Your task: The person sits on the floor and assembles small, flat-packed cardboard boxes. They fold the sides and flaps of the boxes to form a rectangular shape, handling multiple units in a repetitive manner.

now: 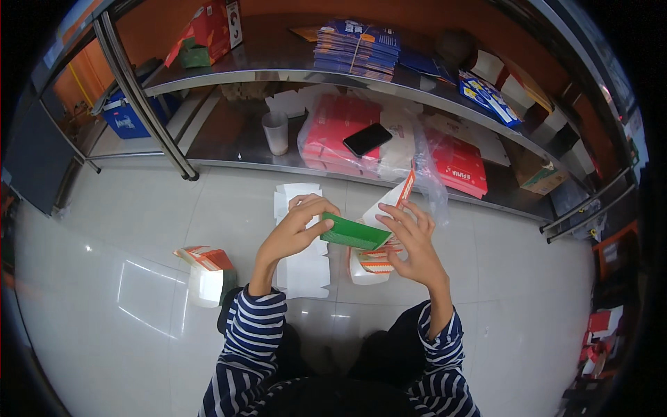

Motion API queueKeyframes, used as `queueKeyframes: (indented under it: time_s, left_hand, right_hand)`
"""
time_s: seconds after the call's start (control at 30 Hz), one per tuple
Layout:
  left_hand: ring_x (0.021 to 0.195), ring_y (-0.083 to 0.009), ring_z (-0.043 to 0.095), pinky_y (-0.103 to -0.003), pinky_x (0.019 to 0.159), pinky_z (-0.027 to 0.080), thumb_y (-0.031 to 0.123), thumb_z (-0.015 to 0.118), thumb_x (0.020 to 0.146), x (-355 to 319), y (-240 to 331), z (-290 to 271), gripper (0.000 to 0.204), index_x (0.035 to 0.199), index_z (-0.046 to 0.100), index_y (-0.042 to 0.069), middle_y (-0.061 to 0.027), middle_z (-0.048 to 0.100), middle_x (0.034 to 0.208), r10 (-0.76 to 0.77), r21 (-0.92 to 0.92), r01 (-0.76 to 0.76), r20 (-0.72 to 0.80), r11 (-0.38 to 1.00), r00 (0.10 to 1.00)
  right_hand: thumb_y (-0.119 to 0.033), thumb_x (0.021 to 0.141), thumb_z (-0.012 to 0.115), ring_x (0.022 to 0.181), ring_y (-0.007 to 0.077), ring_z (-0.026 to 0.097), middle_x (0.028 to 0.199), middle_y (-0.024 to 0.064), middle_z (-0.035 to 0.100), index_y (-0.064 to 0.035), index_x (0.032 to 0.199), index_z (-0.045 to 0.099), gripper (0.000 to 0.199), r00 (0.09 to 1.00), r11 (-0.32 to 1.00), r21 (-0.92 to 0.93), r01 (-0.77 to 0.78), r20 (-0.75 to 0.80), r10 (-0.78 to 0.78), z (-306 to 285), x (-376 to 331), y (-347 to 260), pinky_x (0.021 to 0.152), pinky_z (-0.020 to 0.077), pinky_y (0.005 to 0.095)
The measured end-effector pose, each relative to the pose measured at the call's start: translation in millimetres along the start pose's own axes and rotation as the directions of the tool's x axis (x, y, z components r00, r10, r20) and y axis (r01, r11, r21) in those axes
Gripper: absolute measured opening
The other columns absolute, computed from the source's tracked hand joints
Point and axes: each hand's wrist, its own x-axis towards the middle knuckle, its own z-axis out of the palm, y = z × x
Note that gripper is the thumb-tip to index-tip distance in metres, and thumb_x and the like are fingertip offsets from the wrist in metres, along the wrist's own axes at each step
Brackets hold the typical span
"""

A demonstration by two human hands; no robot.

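My left hand and my right hand both grip a flat cardboard carton blank, green on one panel, white with orange-red print on the flap rising at its right. The blank is half folded between my hands above the floor. Under my hands lies a stack of white flat carton blanks on the tiled floor. More printed blanks lie just below my right hand.
A folded carton lies on the floor to my left. The metal shelf ahead holds a white cup, a black phone on red packs in plastic, and stacked blue booklets above.
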Motion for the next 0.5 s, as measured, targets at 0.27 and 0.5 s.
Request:
queueKeyframes:
  time_s: [0.27,0.5]
  left_hand:
    - [0.109,-0.0234,0.043,-0.049,0.099,0.014,0.018,0.049,0.081,1.7,11.1,21.0,0.020,0.096,0.058,0.010,-0.0046,0.055,0.099,0.150,0.431,-0.087,-0.114,0.898,0.982]
    - [0.103,-0.0206,0.046,-0.048,0.097,0.015,0.027,0.068,0.073,-0.5,9.1,18.1,0.025,0.090,0.059,0.011,-0.0020,0.056,0.088,0.067,0.317,-0.075,0.038,0.946,0.997]
  right_hand:
    - [-0.012,0.069,0.065,0.107,0.0210,0.045,0.092,-0.0011,0.054,-0.0122,0.081,0.060,0.013,0.997,0.999,0.013,0.032,0.071,-0.033,13.0,-5.9,8.8,0.092,0.0218,0.0418]
    - [-0.017,0.069,0.068,0.108,0.0235,0.045,0.104,0.0033,0.055,-0.0109,0.078,0.060,0.014,1.000,0.996,0.084,-0.004,-0.010,0.005,17.2,-1.2,3.2,0.093,0.0209,0.0423]
